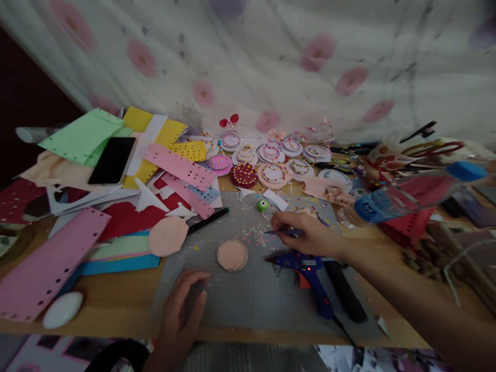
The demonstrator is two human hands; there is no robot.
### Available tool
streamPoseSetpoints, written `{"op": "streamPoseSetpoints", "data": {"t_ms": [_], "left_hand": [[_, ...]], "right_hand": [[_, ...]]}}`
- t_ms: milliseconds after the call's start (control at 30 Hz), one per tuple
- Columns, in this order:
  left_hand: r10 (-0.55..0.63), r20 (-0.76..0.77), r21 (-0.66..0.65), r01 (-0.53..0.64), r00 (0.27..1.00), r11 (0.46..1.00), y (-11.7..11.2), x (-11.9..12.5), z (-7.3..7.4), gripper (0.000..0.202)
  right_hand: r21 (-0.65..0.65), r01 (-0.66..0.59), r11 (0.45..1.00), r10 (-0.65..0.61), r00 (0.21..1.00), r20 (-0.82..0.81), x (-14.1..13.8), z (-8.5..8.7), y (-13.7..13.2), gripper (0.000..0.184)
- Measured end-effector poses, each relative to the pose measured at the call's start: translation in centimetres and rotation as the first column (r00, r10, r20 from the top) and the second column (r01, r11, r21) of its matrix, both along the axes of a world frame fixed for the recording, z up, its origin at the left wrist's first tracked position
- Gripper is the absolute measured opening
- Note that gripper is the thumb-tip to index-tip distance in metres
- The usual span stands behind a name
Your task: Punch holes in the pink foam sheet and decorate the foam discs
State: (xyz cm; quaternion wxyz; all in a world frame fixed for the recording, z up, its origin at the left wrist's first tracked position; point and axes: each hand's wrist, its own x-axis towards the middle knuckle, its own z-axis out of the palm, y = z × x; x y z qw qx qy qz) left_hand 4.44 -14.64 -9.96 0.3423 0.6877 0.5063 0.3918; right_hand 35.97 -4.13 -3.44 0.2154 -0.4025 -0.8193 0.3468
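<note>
My right hand (pixel 296 232) is closed around a slim, dark, pointed tool (pixel 287 233), its tip directed left over small pastel paper bits (pixel 253 236) scattered on the grey cutting mat (pixel 217 315). Whether the tool is a pen or tweezers cannot be made out. My left hand (pixel 186 305) rests near the mat's front left, thumb and fingers apart, holding nothing. Just beyond its fingertips lies a small round peach paper piece (pixel 232 254), seemingly several layers thick. Below my right hand, a blue glue gun (pixel 306 263) lies with its nozzle to the left and a red light lit.
Punched coloured paper (pixel 58 258) and a phone (pixel 112 160) fill the left side. Decorated paper discs (pixel 243 175) line the back. A water bottle (pixel 403 199) tilts at right. A larger peach disc (pixel 168 236), a black pen (pixel 208 220) and a black-handled item (pixel 344 292) lie nearby.
</note>
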Motion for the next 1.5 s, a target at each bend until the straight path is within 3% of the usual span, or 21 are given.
{"op": "streamPoseSetpoints", "data": {"t_ms": [433,667,967,1100,1200,1300,1400,1500], "left_hand": [[0.074,0.082,-0.046,-0.07,0.994,0.996,0.1,0.8,0.5,0.015],[0.122,0.098,-0.048,-0.118,0.988,0.992,0.1,0.6,0.4,0.014],[0.195,0.153,-0.09,-0.183,0.969,0.979,0.4,0.7,0.9,0.018],[0.204,0.154,-0.098,-0.191,0.967,0.977,0.3,0.6,1.0,0.02],[0.193,0.167,-0.087,-0.181,0.967,0.98,0.3,0.9,2.0,0.02],[0.131,0.182,-0.052,-0.123,0.974,0.991,0.4,1.7,4.0,0.017],[0.062,0.183,0.025,-0.068,0.981,0.997,0.7,3.0,6.1,0.013],[0.029,0.193,0.122,-0.054,0.981,0.991,1.0,4.1,7.8,0.011]], "right_hand": [[0.034,0.001,0.999,-0.002,1.0,0.03,-0.8,0.2,-0.5,0.016],[0.052,0.076,0.996,-0.075,0.997,-0.031,-0.8,1.3,-1.1,0.012],[0.04,0.276,0.96,-0.268,0.954,-0.131,-1.0,0.5,-1.6,0.008],[0.067,0.323,0.944,-0.304,0.932,-0.199,-1.2,1.2,-2.6,0.005],[0.096,0.337,0.937,-0.308,0.923,-0.232,-1.7,2.6,-4.0,0.006],[0.185,0.338,0.923,-0.291,0.926,-0.239,-2.5,4.2,-5.9,0.006],[0.298,0.275,0.914,-0.197,0.944,-0.265,-3.7,5.7,-7.9,0.015],[0.32,0.188,0.929,-0.087,0.949,-0.304,-4.7,6.8,-9.3,0.024]]}}
